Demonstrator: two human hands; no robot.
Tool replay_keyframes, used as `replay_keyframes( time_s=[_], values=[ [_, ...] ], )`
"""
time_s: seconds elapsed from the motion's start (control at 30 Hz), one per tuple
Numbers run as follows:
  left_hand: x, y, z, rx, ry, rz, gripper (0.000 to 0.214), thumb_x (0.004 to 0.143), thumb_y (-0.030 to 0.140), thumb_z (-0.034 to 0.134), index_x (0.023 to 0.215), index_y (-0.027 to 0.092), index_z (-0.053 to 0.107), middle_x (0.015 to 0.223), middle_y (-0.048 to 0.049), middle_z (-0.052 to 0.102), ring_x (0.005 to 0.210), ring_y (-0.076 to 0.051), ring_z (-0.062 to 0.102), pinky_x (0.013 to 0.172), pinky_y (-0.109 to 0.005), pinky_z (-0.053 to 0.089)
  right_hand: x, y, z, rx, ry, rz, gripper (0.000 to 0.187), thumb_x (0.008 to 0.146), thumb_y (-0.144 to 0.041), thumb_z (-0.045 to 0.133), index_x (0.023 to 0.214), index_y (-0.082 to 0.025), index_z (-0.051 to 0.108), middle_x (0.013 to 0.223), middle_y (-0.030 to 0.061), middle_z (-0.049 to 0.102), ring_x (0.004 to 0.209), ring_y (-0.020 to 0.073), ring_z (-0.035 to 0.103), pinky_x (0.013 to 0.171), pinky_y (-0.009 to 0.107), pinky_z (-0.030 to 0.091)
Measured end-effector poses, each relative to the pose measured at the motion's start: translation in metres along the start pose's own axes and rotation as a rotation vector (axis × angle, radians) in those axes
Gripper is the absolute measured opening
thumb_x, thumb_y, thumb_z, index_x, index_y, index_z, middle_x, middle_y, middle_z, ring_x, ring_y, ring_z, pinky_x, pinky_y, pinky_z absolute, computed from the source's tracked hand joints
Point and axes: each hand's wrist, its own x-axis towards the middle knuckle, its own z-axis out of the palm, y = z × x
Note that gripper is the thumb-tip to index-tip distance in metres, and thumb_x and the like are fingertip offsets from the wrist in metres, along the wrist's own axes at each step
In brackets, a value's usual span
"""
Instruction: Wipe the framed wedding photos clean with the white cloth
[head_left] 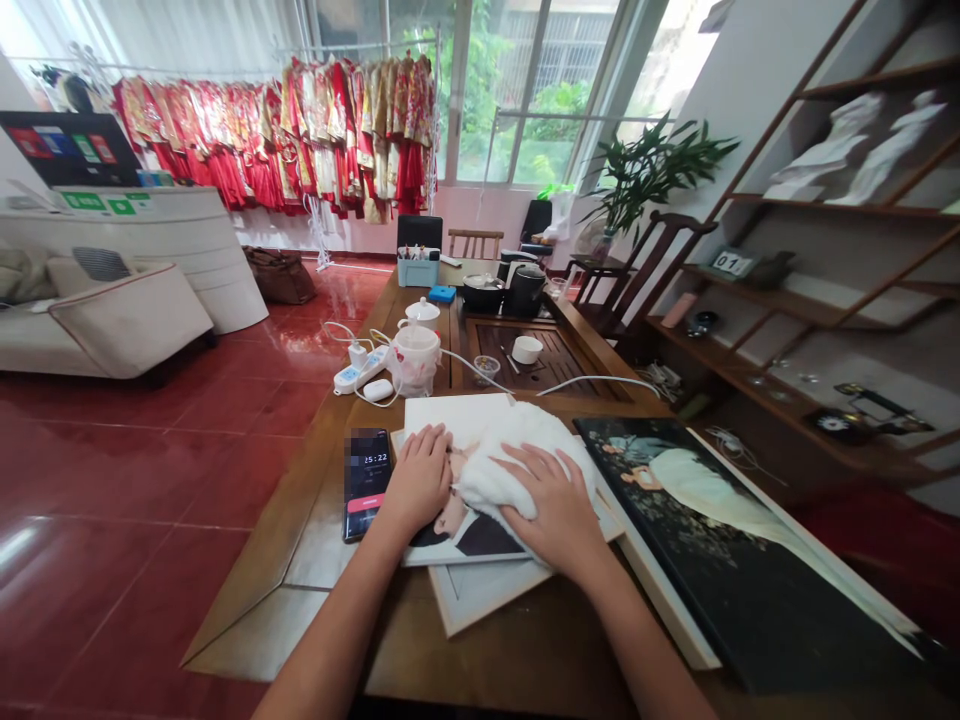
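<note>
Resting at 9 o'clock: black phone (370,482) | left hand (420,472) flat, fingers close together, on photo board (491,542) in the middle | white cloth (489,486) toward board's 1 o'clock, under right hand (555,502), fingers apart | big dark picture (694,520) at 3 o'clock.

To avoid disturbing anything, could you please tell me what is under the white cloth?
Under the white cloth is a portrait print, with a pale board jutting out beneath it. The part of the print the cloth covers cannot be seen.

2 bare forearms (341,605) taper; both wrists (391,518) are bare.
</note>
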Motion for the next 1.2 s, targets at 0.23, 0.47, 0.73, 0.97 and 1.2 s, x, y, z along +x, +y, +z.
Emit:
replay_keyframes(
  time_s=[0.23,0.47,0.73,0.97,1.2],
  values=[
    [0.000,0.000,-0.001,-0.009,0.012,-0.003,0.035,0.094,0.017,0.036,0.127,0.017,0.047,0.141,-0.0102,0.047,0.135,-0.023,0.038,0.113,-0.045,0.028,0.039,0.013,0.015,-0.036,0.017,0.017,0.047,0.080,-0.036,0.054,0.126,-0.030,0.056,0.136,0.0033,0.054,0.124,0.0284,0.044,0.107,0.051,0.021],
    [0.000,-0.001,0.001,-0.021,0.015,0.005,0.035,0.093,0.017,0.037,0.127,0.016,0.047,0.141,-0.0113,0.046,0.135,-0.023,0.037,0.113,-0.046,0.029,0.054,0.022,0.021,-0.036,0.011,0.014,0.047,0.083,-0.038,0.052,0.128,-0.029,0.054,0.137,0.0043,0.054,0.125,0.0287,0.043,0.106,0.051,0.021],
    [0.000,-0.001,0.000,-0.027,0.027,0.011,0.034,0.093,0.016,0.037,0.124,0.017,0.049,0.140,-0.0101,0.048,0.134,-0.023,0.038,0.112,-0.045,0.030,0.076,0.030,0.029,-0.055,0.003,0.023,0.048,0.083,-0.041,0.052,0.129,-0.029,0.054,0.135,0.0057,0.055,0.124,0.0294,0.044,0.105,0.052,0.022],
    [0.000,-0.001,-0.001,-0.010,0.023,0.019,0.035,0.094,0.017,0.036,0.127,0.016,0.048,0.140,-0.0108,0.047,0.134,-0.023,0.038,0.112,-0.044,0.030,0.085,0.033,0.032,-0.054,0.002,0.025,0.048,0.083,-0.041,0.052,0.129,-0.027,0.054,0.136,0.0058,0.054,0.124,0.0291,0.044,0.106,0.051,0.022],
    [0.000,0.000,-0.001,-0.012,0.022,0.001,0.035,0.094,0.017,0.036,0.127,0.016,0.047,0.141,-0.0100,0.047,0.135,-0.022,0.037,0.113,-0.044,0.028,0.080,0.029,0.031,-0.058,0.007,0.025,0.047,0.083,-0.039,0.051,0.128,-0.024,0.054,0.136,0.0071,0.054,0.125,0.0291,0.044,0.107,0.052,0.019]
  ],
)
